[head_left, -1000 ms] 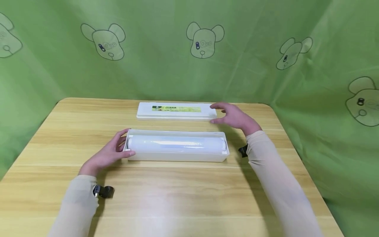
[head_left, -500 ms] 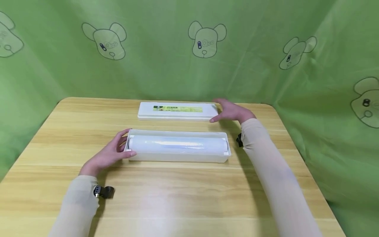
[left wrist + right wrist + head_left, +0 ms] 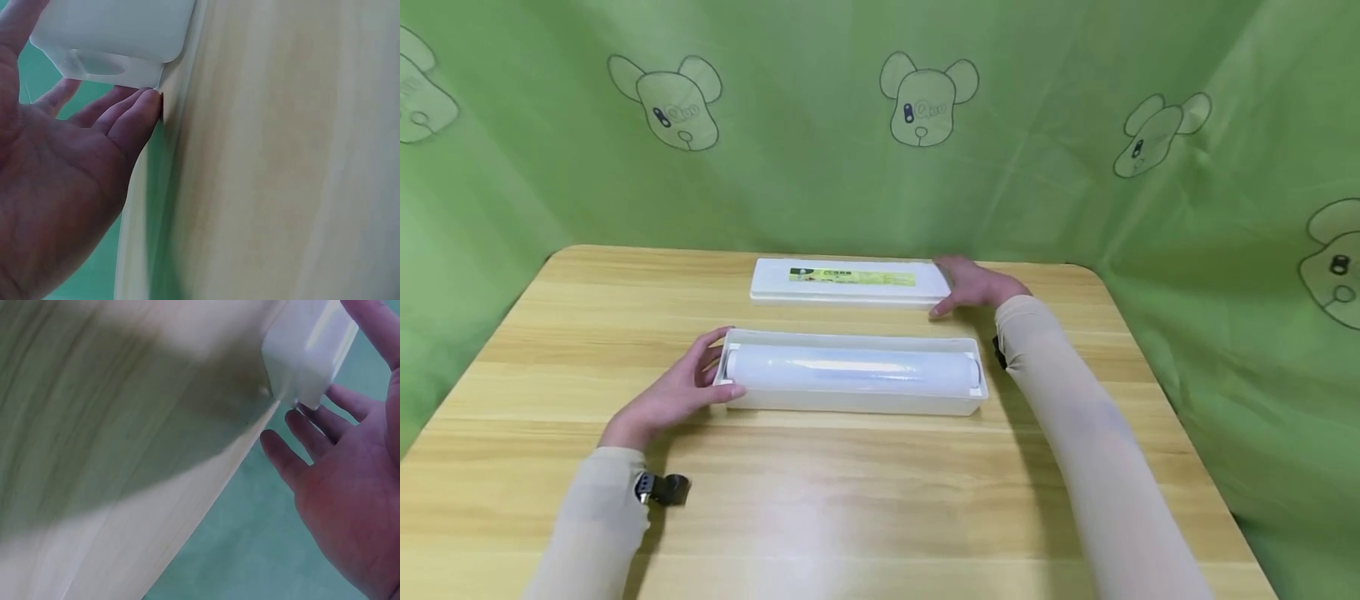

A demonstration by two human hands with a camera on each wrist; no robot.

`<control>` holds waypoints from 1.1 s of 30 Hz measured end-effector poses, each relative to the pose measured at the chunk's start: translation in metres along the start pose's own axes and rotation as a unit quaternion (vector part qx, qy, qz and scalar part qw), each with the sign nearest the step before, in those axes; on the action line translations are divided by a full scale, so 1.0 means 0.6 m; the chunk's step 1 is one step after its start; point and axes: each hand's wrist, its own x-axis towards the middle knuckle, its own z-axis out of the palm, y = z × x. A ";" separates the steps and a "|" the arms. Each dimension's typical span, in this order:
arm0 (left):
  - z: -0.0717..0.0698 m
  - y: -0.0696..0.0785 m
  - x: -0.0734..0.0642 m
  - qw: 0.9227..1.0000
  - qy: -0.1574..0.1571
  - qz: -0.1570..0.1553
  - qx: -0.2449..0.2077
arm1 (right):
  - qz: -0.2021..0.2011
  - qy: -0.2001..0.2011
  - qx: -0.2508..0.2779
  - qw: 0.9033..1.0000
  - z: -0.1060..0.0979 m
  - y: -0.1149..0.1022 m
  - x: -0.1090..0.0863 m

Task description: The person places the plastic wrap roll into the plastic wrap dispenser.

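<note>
A long white cling film box (image 3: 850, 402) stands lidless mid-table in the head view. Inside it lies a roll of cling film (image 3: 853, 369) with a glossy surface. My left hand (image 3: 673, 392) holds the box's left end, thumb on the front wall and fingers round the far corner. Behind the box lies its white lid (image 3: 850, 292), with a green and yellow label on top. My right hand (image 3: 970, 284) spans the lid's right end, thumb at the near edge and fingers at the far side. In the right wrist view, fingertips meet the lid's end (image 3: 306, 356).
The wooden table (image 3: 820, 500) has its far edge just behind the lid. A green curtain (image 3: 805, 167) with bear-head drawings hangs behind and at both sides. A black camera (image 3: 666, 489) sits at the left wrist.
My right hand has moved slightly left and closed in round the lid's right end. The left hand keeps its hold on the box, which appears almost unmoved.
</note>
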 end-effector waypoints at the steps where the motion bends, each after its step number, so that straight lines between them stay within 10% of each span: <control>1: 0.000 -0.001 0.000 1.000 0.000 -0.001 -0.001 | 0.000 0.001 -0.009 1.000 0.002 0.001 0.002; 33: 0.004 0.003 -0.004 1.000 0.002 0.002 -0.008 | -0.029 0.043 0.001 0.999 0.013 -0.008 -0.002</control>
